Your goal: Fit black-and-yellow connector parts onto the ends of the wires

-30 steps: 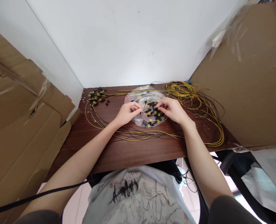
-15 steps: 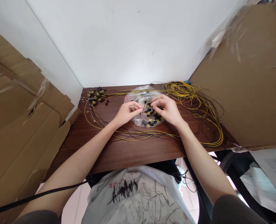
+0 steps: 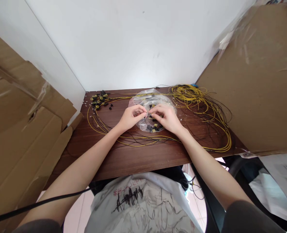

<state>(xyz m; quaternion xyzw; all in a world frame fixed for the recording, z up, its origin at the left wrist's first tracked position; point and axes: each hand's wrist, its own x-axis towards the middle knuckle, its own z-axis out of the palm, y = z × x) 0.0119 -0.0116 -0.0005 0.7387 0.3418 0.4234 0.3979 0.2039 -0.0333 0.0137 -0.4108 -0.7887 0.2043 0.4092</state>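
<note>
My left hand point(image 3: 132, 117) and my right hand point(image 3: 164, 117) meet fingertip to fingertip over a clear plastic bag point(image 3: 143, 101) of small black and yellow connectors point(image 3: 154, 128) on the dark wooden table point(image 3: 138, 158). Both hands are pinched shut. The left pinches the end of a thin wire. The right pinches something small that I cannot make out, held against that wire end. Yellow and black wires point(image 3: 133, 140) trail from under the hands across the table.
A tangled bundle of yellow and black wires point(image 3: 201, 103) lies at the back right. A small pile of black and yellow connectors point(image 3: 99, 99) sits at the back left. Cardboard sheets stand on the left point(image 3: 19, 129) and right point(image 3: 260, 90). A white wall rises behind.
My right hand has moved left from the bag's right side until its fingertips meet those of my left hand. The left hand has stayed almost still.
</note>
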